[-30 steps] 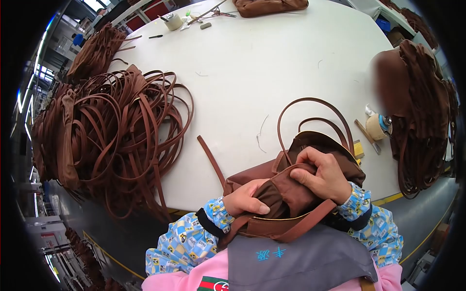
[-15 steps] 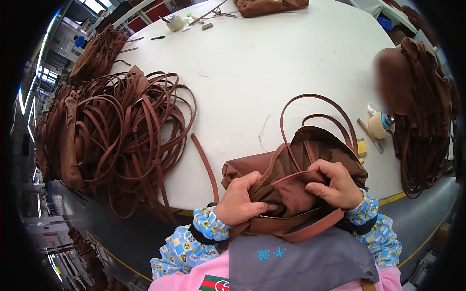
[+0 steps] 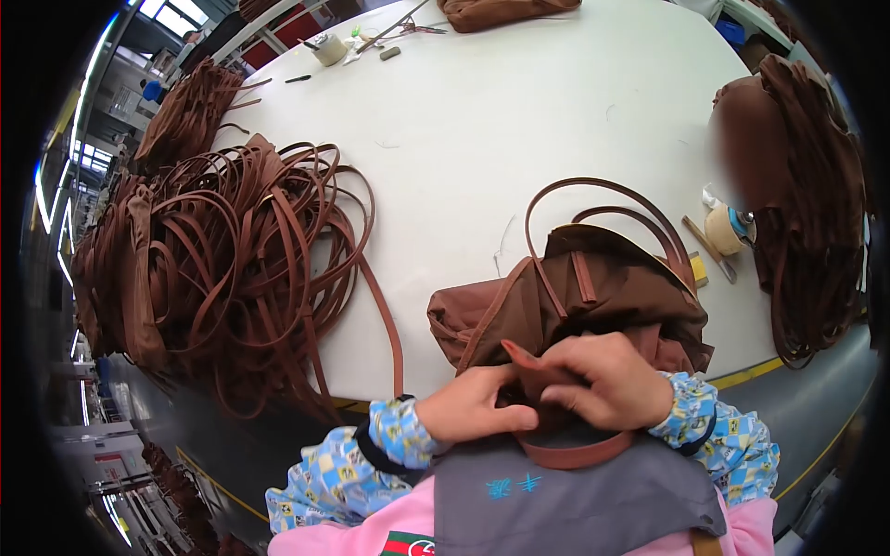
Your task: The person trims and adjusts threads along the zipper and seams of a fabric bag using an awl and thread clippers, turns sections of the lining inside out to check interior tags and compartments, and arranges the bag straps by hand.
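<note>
A brown handbag (image 3: 621, 278) lies in front of me at the table's near edge, its mouth open and its lining showing. Its thin looped handles (image 3: 607, 185) stand up on the far side. My right hand (image 3: 607, 380) pinches a reddish-brown leather edge (image 3: 524, 357) of the bag, which sticks up between my hands. At the bag's near left side my left hand (image 3: 473, 406) grips it, thumb toward me and fingertips partly hidden. Another strap (image 3: 579, 452) curves below both hands, against my grey apron (image 3: 575, 500).
On the left a big tangle of brown straps and bag parts (image 3: 213, 250) hangs over the edge of the white table (image 3: 464, 120). More brown pieces (image 3: 807, 185) are piled at right. Near them sit a tape roll (image 3: 728, 230) and a brush-like tool (image 3: 709, 248). Another brown bag (image 3: 505, 11) lies at the far edge.
Both hands have moved down toward me, drawing the leather edge up and closer. The bag's opening has shifted, its lining now bulging more on the far side.
</note>
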A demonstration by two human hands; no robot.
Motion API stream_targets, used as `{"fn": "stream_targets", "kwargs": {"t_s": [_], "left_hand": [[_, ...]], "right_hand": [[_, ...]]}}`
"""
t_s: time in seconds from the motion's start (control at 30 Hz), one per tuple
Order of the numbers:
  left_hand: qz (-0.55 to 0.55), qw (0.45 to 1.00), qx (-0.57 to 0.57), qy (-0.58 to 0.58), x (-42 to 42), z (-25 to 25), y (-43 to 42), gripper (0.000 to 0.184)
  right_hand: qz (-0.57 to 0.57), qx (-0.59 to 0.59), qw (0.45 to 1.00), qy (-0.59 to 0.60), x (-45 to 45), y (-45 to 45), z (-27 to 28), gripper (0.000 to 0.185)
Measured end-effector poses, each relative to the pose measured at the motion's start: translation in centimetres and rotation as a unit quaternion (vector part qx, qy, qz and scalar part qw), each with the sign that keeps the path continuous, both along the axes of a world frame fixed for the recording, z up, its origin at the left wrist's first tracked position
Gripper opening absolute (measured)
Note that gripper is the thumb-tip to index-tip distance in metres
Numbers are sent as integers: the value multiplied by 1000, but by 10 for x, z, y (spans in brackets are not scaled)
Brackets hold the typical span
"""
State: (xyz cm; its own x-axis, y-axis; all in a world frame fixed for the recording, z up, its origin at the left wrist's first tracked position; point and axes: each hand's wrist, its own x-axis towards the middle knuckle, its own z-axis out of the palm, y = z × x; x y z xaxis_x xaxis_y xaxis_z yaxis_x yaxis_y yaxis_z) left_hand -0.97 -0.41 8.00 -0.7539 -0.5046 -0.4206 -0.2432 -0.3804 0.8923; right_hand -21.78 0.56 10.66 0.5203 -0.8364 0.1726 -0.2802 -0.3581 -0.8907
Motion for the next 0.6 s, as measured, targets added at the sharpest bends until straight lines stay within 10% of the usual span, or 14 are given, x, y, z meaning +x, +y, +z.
{"fn": "stream_targets", "kwargs": {"t_s": [0.07,0.17,0.33,0.5,0.6], "left_hand": [[-2,967,183,179,-1,-13,-5,85],[160,882,340,283,-16,-25,4,68],[210,928,291,96,-24,-18,-3,48],[110,944,289,116,-12,-18,-13,51],[108,935,317,117,-12,-17,-7,53]], "right_hand": [[80,-15,996,24,2,2,4,25],[181,0,979,91,1,7,6,34],[243,23,959,141,1,8,-7,47],[50,102,990,-79,-6,2,-13,18],[-58,-128,988,63,-12,-9,-13,29]]}}
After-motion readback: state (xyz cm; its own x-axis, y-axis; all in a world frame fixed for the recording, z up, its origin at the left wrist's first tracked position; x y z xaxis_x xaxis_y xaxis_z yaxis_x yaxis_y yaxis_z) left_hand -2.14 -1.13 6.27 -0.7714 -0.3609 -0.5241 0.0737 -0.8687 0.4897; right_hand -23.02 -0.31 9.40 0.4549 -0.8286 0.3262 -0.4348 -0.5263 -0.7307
